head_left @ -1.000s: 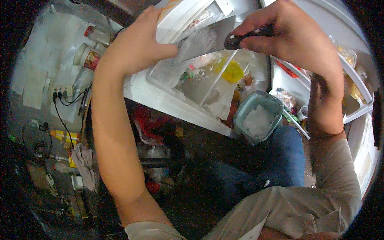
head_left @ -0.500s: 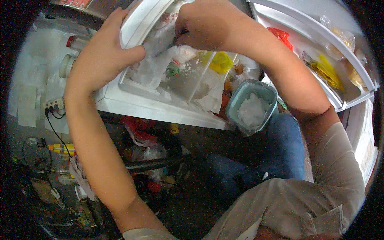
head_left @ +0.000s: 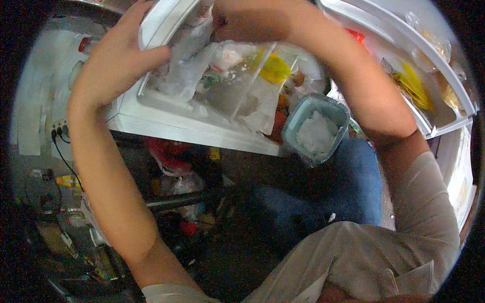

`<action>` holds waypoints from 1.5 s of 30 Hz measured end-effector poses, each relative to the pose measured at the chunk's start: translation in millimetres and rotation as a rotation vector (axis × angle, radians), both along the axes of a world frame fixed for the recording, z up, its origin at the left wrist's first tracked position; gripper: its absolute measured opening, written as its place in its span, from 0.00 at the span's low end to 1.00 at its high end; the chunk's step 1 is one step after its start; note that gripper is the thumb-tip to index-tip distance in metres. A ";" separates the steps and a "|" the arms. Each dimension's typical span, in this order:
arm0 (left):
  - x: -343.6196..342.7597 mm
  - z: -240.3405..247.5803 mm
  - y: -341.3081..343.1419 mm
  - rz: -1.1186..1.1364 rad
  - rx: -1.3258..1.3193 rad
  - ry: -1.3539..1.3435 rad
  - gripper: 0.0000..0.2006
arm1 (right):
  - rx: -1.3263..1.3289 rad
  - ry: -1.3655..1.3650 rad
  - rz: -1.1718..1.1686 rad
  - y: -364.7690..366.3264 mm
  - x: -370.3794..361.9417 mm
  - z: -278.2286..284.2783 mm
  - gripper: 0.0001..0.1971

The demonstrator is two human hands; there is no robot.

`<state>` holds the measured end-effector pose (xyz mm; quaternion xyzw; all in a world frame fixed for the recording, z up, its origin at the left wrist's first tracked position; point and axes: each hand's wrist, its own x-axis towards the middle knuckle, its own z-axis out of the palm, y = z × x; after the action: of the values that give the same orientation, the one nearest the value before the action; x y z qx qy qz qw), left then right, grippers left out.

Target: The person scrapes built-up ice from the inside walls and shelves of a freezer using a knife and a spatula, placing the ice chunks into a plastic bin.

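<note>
My left hand point(head_left: 118, 55) grips the white edge of an open refrigerator compartment point(head_left: 164, 25), thumb on the inner side and fingers along the outer side. My right hand point(head_left: 237, 20) reaches inside near the top of the view. It looks curled closed, but its fingertips and whatever they hold are hidden. Just below it, a cloudy clear plastic bag point(head_left: 189, 65) lies beside a white bundle point(head_left: 230, 54) and white crumbs. A yellow bag point(head_left: 274, 68) sits further right. A grey-green square tub point(head_left: 289, 126) holding a white, icy-looking lump point(head_left: 317, 134) stands by my knee.
The open door with its curved shelf point(head_left: 429, 45) is on the right, holding yellow packets point(head_left: 415, 88) and clear bags. A socket strip with black plugs point(head_left: 59, 130) is at the left. Below the compartment, a dark bar point(head_left: 187, 198) crosses among red and clear bags.
The view has shifted slightly, and the compartment appears a little further left and higher. My right hand has moved up toward the top edge. My left hand keeps its hold.
</note>
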<state>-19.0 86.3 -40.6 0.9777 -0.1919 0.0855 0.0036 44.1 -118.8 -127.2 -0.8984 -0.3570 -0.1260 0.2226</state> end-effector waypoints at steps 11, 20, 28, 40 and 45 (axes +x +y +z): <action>4.5 -1.0 -3.8 0.031 0.205 -0.115 0.41 | 0.216 -0.146 -0.021 28.2 37.5 -40.6 0.10; 9.6 5.8 -32.2 0.016 0.156 0.004 0.41 | 0.178 -0.112 -0.072 49.8 51.5 -89.5 0.10; 1.0 -5.1 -29.4 0.026 0.209 -0.156 0.42 | 0.428 -0.038 0.017 1.3 43.8 -88.4 0.13; 5.4 2.0 -53.1 0.057 0.109 -0.049 0.41 | 0.213 -0.098 0.299 -93.3 -7.1 -6.4 0.09; 1.9 -24.7 -62.0 0.092 0.105 -0.005 0.41 | 0.095 0.136 0.294 -104.4 4.9 -0.9 0.08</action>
<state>-17.1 24.2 -65.3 0.9841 -0.1509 0.0777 -0.0523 49.0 -223.1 -128.2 -0.8314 -0.4623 -0.0479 0.3046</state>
